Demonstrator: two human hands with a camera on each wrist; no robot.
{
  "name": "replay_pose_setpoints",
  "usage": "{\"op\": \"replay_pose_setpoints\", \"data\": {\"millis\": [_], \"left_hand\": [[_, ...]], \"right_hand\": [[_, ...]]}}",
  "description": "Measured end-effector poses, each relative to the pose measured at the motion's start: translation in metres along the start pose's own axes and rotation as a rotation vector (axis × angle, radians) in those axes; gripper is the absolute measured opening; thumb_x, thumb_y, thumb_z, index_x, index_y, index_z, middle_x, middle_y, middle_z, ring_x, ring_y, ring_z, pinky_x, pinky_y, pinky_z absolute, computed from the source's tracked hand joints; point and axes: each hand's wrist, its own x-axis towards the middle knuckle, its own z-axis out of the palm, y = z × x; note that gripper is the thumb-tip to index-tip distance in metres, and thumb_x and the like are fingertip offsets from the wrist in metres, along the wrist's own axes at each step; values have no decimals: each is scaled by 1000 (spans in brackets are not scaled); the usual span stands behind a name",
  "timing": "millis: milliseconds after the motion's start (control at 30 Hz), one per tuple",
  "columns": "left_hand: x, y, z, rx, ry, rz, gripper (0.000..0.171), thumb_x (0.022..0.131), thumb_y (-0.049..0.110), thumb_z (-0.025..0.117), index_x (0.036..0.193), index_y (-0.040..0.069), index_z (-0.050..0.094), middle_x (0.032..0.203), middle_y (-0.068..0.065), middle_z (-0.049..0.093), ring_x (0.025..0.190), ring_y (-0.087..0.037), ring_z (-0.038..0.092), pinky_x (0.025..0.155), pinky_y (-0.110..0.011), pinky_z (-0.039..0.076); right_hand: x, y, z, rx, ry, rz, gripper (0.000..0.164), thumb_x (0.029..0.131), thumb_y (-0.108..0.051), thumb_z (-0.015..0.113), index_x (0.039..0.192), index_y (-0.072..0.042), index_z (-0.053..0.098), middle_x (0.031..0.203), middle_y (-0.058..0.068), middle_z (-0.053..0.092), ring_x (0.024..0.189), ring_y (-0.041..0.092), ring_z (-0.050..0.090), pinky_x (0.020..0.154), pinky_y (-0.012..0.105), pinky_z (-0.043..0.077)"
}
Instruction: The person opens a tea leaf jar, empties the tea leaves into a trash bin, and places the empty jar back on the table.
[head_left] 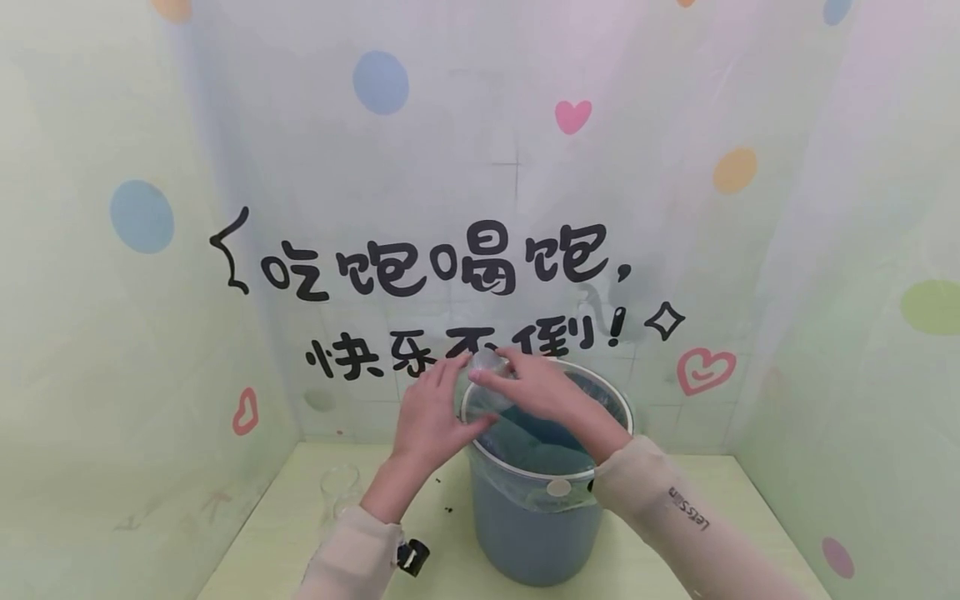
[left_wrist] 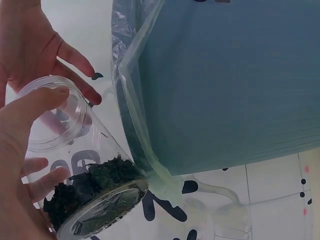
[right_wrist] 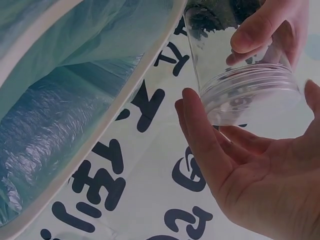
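Observation:
A clear jar (left_wrist: 107, 135) with a ridged mouth is held tilted in my left hand (left_wrist: 22, 130), thumb at the rim and fingers round the side. Dark, crumpled dried leaves (left_wrist: 95, 182) lie against its base end. Just off the jar's mouth is my right hand (right_wrist: 260, 175), fingers extended and slightly bent, holding nothing visible. In the head view, both hands are above the near left rim of a blue-grey bin (head_left: 536, 533). A clear plastic liner (right_wrist: 65, 120) is folded over the bin's edge.
On the table (head_left: 667, 550), a transparent container (head_left: 341, 483) stands left of the bin. Small dark crumbs (head_left: 448, 508) lie between them. A black object (head_left: 412, 557) shows beside the left sleeve. Printed wall sheets (head_left: 465, 150) enclose the back and sides.

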Motion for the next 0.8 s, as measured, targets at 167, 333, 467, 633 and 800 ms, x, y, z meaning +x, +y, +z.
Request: {"op": "replay_pose_setpoints", "data": {"millis": [167, 333, 467, 633, 800], "left_hand": [[0, 2, -1, 13, -8, 3, 90, 72, 49, 84, 145, 14, 45, 131, -10, 60, 119, -33, 59, 100, -54, 51], [-1, 1, -2, 5, -18, 5, 90, 71, 49, 84, 145, 16, 44, 135, -11, 59, 122, -34, 59, 102, -56, 49], [-3, -2, -2, -8, -9, 15, 89, 70, 49, 85, 144, 19, 46, 135, -10, 61, 122, -34, 60, 101, -56, 50], [-4, -5, -3, -9, 17, 39, 88, 68, 51, 85, 143, 21, 48, 133, -10, 63, 119, -33, 61, 95, -55, 53], [-4, -8, -2, -19, 68, 86, 89, 66, 51, 86, 142, 20, 50, 129, -11, 66, 116, -34, 62, 91, -56, 54]], "right_hand": [[2, 1, 0, 21, 5, 17, 75, 92, -59, 55, 148, -10, 45, 134, 16, 64, 121, 31, 62, 98, 48, 53], [2, 2, 1, 46, 2, 21, 76, 91, -59, 58, 147, -10, 47, 133, 16, 64, 121, 31, 63, 97, 47, 54], [1, 2, 2, 61, -2, 6, 75, 90, -58, 60, 146, -10, 47, 131, 15, 65, 119, 30, 64, 95, 45, 55], [-1, 2, 2, 87, -7, -19, 72, 90, -55, 63, 145, -10, 49, 131, 15, 65, 116, 28, 64, 93, 44, 56], [-2, 3, 2, 102, 5, -47, 73, 89, -53, 66, 144, -9, 49, 129, 16, 65, 115, 30, 64, 92, 45, 56]]}}
